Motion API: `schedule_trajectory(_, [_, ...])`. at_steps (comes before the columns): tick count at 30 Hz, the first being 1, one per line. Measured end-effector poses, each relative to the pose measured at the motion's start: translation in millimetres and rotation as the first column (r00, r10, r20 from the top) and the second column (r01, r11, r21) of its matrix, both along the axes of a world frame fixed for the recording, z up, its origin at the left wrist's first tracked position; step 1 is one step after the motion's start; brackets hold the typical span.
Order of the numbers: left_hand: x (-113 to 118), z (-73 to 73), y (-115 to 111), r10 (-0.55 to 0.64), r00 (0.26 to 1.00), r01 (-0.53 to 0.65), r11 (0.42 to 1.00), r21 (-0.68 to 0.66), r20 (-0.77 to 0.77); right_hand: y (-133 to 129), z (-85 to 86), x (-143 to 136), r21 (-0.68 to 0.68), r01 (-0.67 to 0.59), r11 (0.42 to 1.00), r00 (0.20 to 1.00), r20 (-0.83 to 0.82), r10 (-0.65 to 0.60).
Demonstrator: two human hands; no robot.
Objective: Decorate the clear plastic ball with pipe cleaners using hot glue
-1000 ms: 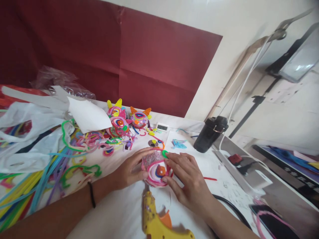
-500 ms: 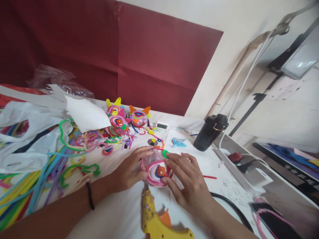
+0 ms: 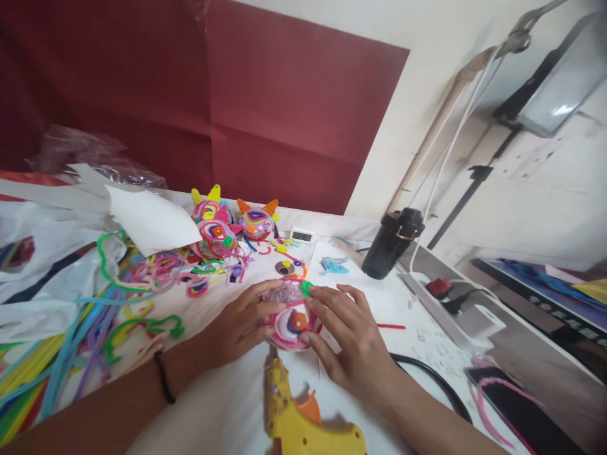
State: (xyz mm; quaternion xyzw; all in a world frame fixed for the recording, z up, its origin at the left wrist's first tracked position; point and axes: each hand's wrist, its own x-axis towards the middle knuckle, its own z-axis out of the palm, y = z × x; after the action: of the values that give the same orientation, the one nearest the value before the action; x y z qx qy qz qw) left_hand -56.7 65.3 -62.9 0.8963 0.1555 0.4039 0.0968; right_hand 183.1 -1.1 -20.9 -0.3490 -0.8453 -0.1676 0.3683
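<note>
Between my two hands sits a round ball [image 3: 288,328] covered with pink, white and blue pipe-cleaner swirls, with an orange piece on its front and a green disc [image 3: 306,289] at its upper right. My left hand [image 3: 246,319] wraps the ball's left side, fingers on its clear upper part. On the right side, my right hand [image 3: 348,328] grips it, fingertips by the green disc and thumb low near the orange piece. A yellow glue gun [image 3: 296,420] with an orange trigger lies just below, its nozzle close to the ball.
Decorated balls [image 3: 257,221] with pointed ears stand at the back beside a small digital display [image 3: 302,236]. Loose pipe cleaners [image 3: 71,354] and white paper [image 3: 152,218] cover the left. Rightward are a black bottle [image 3: 391,246], a power strip [image 3: 455,309] and a phone [image 3: 521,404].
My left fingers have shifted onto the upper front of the ball. The whole view has moved slightly, so things appear a little further left. My right hand keeps its hold.
</note>
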Motion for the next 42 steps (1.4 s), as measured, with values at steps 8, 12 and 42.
schedule_trajectory(8, [-2, -4.2, 3, -0.004, 1.000, 0.004, 0.999, 0.048, -0.004, -1, 0.5, -1, -0.009, 0.002, 1.000, 1.000, -0.029, -0.002])
schedule_trajectory(12, [-2, -4.9, 3, 0.008, 1.000, -0.007, 0.999, 0.036, -0.013, 0, -0.7, -1, -0.019, 0.004, 1.000, 0.999, -0.036, -0.004])
schedule_trajectory(42, [-6, 6.9, -2, 0.106, 0.991, -0.103, 0.994, 0.042, -0.081, 3, 1.3, -6, 0.001, -0.009, 1.000, 0.990, -0.137, 0.009])
